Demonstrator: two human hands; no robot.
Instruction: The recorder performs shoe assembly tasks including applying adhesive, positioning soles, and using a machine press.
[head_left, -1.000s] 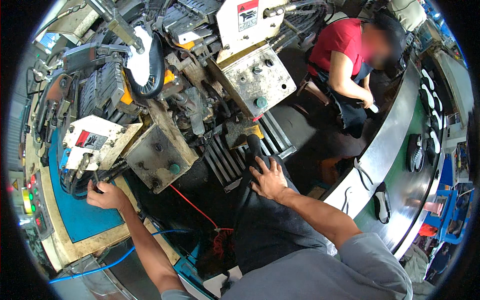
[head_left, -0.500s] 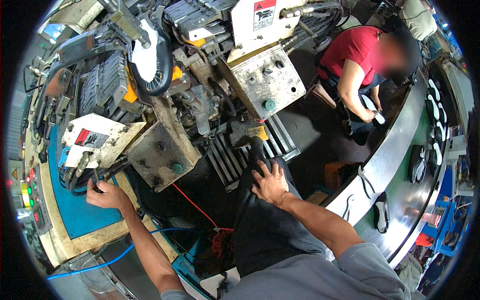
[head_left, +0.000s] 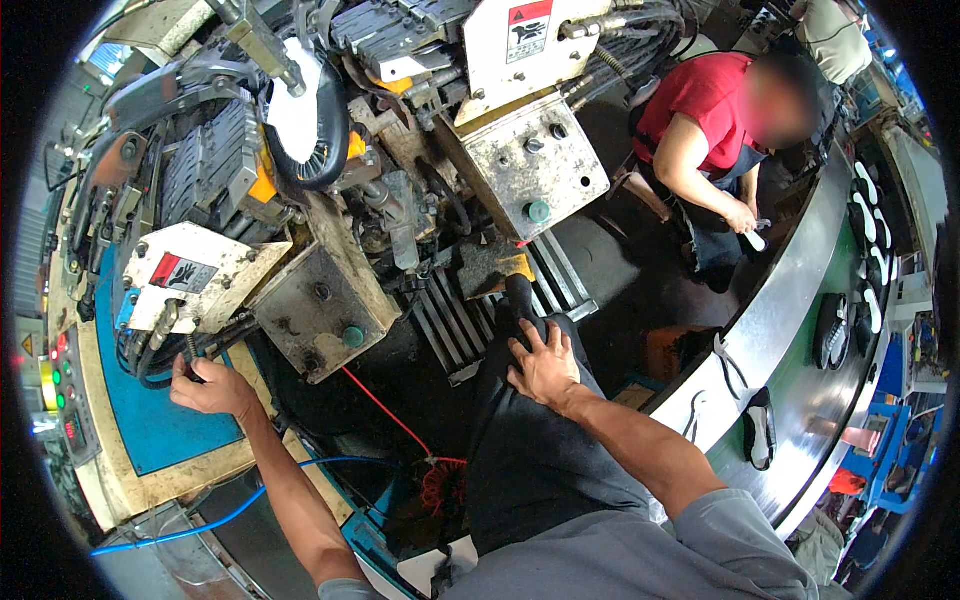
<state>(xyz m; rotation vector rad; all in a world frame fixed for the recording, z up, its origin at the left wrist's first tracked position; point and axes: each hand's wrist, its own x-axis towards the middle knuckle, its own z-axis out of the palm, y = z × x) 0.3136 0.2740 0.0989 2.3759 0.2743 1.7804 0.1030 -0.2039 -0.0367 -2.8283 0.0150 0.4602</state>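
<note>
My left hand (head_left: 212, 388) is at the machine on the left, fingers curled around the lower end of a spring-wrapped hose (head_left: 192, 344) below a white bracket (head_left: 165, 255). Its fingertips are partly hidden. My right hand (head_left: 545, 366) rests on my knee with the fingers spread, holding nothing. Above, a shoe upper in black with a white sole-shaped piece (head_left: 294, 118) sits clamped under a metal press arm (head_left: 255, 48). My dark-shod foot (head_left: 519, 294) is at a yellow-edged pedal (head_left: 490, 272).
Control boxes with green buttons (head_left: 353, 337) stand in front of me. At right runs a curved conveyor (head_left: 715, 470) bearing several shoes and white soles; pincers (head_left: 730, 365) lie on its edge. A co-worker in red (head_left: 690, 110) sits beyond. A blue air hose (head_left: 225, 522) crosses below my left arm.
My foot has shifted slightly right on the pedal. The co-worker's hands and the white piece in them have moved and turned. Both my hands stay nearly where they were.
</note>
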